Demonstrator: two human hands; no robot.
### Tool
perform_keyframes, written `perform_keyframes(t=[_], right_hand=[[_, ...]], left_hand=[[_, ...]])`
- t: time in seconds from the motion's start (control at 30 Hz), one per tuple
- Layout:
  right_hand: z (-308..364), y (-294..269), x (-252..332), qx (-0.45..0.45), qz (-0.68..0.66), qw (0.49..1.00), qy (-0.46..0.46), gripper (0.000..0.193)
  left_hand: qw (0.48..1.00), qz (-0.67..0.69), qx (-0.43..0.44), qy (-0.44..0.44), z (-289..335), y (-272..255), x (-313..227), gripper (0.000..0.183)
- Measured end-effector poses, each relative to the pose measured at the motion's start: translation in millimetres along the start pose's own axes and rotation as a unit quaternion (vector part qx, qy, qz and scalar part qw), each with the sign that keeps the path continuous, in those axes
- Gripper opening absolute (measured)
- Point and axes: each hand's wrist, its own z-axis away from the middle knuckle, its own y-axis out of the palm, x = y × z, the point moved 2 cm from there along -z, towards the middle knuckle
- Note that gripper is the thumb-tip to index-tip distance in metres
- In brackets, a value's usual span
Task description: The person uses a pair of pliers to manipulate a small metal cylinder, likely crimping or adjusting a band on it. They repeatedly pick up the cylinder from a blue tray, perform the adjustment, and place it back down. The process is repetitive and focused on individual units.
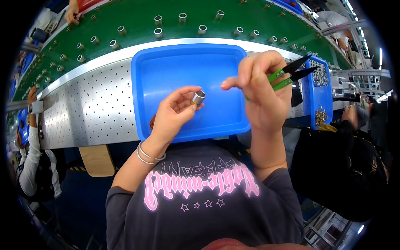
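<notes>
A short, shiny metal sleeve [198,97] is pinched between the thumb and fingers of my left hand [171,116], above the blue plastic tray [189,47]. Its open end faces up, tilted slightly to the right. My right hand [266,98] is raised over the tray's right side, closed around green-handled snips [285,78]. The snips' two black blades point up and right, away from the sleeve, and stand apart. My right index finger reaches out toward the left hand without touching the sleeve. Something brownish [152,121] lies by the tray's left wall, partly hidden by my left hand.
Beyond the tray runs a green conveyor belt [137,25] carrying several upright metal sleeves. A perforated metal worktop [91,100] extends left. Another blue tray [315,98] at the right holds rings and brass-coloured pieces. Co-workers sit on both sides; one hand [72,16] reaches the belt.
</notes>
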Motion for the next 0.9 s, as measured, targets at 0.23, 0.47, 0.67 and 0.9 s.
perform_keyframes(t=[0.23, 0.47, 0.67, 0.9], right_hand=[[16.0, -26.5, -24.5, -0.026, 0.235, 0.963, 0.132, 0.029], [39.5, -17.6, -44.6, 0.016, 0.431, 0.888, 0.158, 0.026], [40.2, -17.2, -49.2, 0.019, 0.469, 0.878, 0.093, 0.02], [43.0, -19.5, -52.2, 0.012, 0.466, 0.881, 0.085, 0.015]], left_hand=[[0.991, 0.109, -0.075, -0.034, 1.5, -8.4, -9.0, 0.044], [0.989, 0.122, -0.086, -0.024, 3.8, -8.3, -14.6, 0.046], [0.991, 0.101, -0.088, -0.009, 6.2, -3.5, -16.9, 0.045], [0.993, 0.083, -0.081, -0.005, 6.8, -0.8, -17.5, 0.047]])
